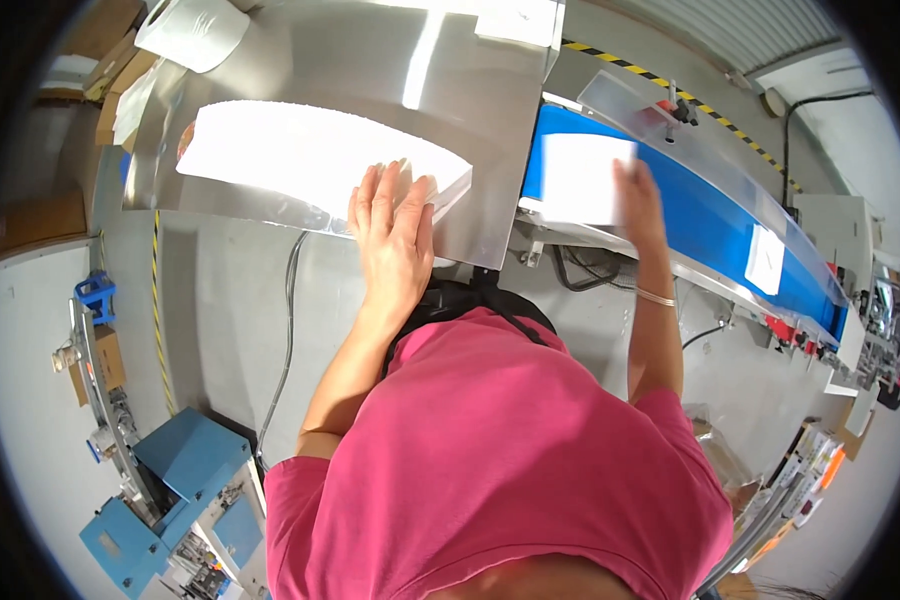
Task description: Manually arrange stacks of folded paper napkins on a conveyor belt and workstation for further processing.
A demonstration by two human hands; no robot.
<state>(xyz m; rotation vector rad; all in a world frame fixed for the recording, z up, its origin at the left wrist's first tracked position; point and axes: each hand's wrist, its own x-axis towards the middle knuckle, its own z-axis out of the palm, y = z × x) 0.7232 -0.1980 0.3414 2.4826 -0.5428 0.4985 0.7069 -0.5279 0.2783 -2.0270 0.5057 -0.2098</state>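
Observation:
A long row of white paper sheets (300, 150), standing packed together, lies along the steel table. My left hand (395, 215) rests at the row's right end with fingers stretched out flat against the sheets. Over the near end of the blue conveyor belt (685, 200), my right hand (640, 205) has hold of the right edge of a white sheet (585, 178). Both that hand and the sheet are smeared by motion, and whether the sheet touches the belt I cannot tell. Another white sheet (766, 260) lies farther right on the belt.
A large white roll (192, 32) stands at the steel table's (470, 130) far left corner. A clear guard (735, 190) runs along the belt's far side. Black cables (288, 330) hang to the floor. Blue machine housings (192, 452) stand at lower left.

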